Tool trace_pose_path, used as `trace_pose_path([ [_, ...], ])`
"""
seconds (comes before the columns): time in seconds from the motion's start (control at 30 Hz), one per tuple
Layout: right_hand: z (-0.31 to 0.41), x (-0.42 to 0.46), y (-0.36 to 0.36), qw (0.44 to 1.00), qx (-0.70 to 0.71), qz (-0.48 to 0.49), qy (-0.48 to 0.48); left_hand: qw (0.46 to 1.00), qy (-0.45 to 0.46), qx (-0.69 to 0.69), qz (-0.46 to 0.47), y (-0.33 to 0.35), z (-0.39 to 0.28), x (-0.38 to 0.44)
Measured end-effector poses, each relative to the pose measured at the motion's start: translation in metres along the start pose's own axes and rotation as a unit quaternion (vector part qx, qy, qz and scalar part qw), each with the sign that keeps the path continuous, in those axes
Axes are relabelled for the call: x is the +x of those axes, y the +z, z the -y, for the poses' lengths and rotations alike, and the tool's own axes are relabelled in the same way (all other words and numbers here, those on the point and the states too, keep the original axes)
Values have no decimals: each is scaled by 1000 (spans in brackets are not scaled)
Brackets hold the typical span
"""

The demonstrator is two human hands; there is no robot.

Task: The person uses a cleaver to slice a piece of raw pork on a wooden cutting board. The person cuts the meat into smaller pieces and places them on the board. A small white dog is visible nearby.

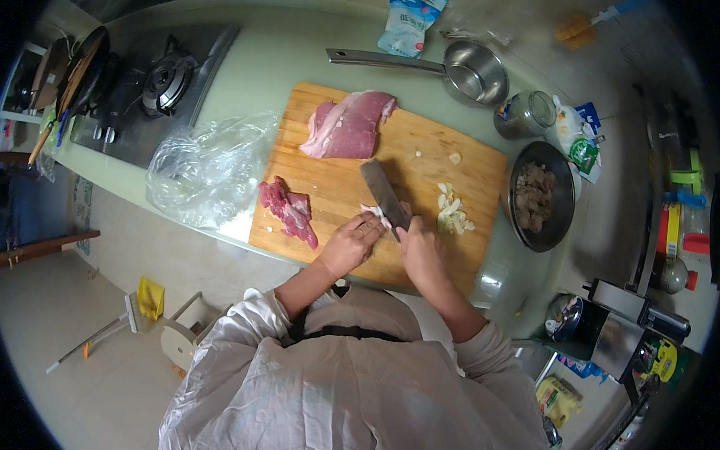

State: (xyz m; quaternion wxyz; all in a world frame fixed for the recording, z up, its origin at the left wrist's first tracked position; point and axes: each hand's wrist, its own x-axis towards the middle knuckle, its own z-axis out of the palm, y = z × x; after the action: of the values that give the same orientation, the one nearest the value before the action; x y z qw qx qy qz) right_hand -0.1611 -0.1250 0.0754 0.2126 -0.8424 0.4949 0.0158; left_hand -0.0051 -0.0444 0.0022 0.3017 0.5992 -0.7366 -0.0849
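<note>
My right hand grips the handle of a cleaver, its broad blade pointing away from me over the wooden cutting board. Under my left hand, a small piece of meat with pale fat is pressed to the board beside the blade. The fingers and blade hide much of that piece. A large slab of raw meat lies at the board's far side. Smaller raw meat pieces sit at the left, and chopped garlic is heaped at the right.
Left of the board are a crumpled clear plastic bag and a gas stove. A steel saucepan and a glass jar stand beyond it. To the right is a dark bowl holding brownish chunks. A blue pouch lies at the back.
</note>
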Motion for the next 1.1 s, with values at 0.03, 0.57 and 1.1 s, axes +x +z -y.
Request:
trace_pose_path([
  [0.03, -7, -3, -2, 999, 32, 11, 24, 1000, 5, 0, 0, -1, 0, 1],
  [0.57, -20, -65, -33, 997, -55, 37, 46, 998, 38, 49, -4, -8, -11, 5],
  [1.1, -14, -84, -19, 989, -63, 127, 38, 999, 32, 9, -11, -5, -11, 6],
])
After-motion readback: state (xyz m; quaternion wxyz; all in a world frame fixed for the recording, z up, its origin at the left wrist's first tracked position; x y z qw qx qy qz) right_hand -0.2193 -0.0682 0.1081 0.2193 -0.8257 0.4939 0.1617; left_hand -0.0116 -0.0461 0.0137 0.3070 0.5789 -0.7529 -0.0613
